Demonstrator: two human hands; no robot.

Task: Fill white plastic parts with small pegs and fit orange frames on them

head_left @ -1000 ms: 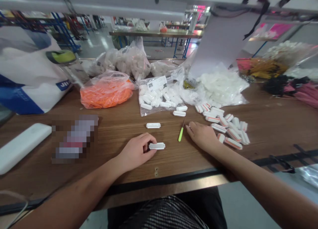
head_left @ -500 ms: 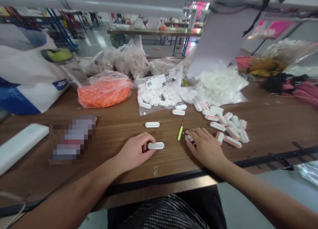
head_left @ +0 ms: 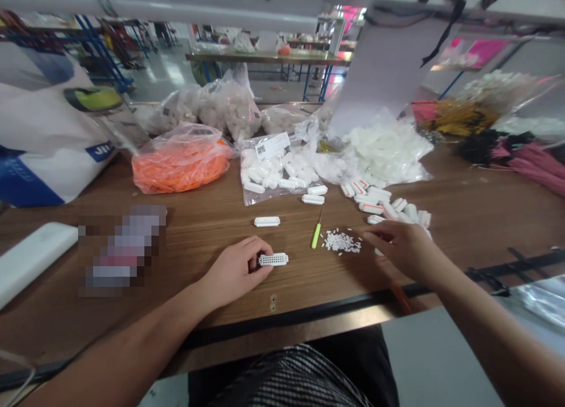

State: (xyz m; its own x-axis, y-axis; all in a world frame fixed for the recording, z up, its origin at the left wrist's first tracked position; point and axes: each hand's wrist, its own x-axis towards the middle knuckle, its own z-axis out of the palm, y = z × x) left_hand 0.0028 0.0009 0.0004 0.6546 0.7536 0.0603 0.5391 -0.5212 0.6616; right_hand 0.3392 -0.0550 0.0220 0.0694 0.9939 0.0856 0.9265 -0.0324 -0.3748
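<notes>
One brown table [head_left: 194, 221] carries one bag of orange strips [head_left: 180, 166]. Of two hands, the right hand [head_left: 406, 249] has bent fingers, their grip impossible to tell; the left hand [head_left: 236, 270] pinches one white block [head_left: 276, 259] by its left end near the table's front, long axis left to right, holes facing up. Between them lie one green pick [head_left: 316, 236] and many tiny white pegs [head_left: 342, 242].

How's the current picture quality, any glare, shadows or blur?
Head view: glare brightens part of the table's front edge; head view: the right hand looks slightly soft, with a shadow on the table beneath it; head view: holes in the white connector are discernible; head view: a pixelated patch hides detail at left.
</notes>
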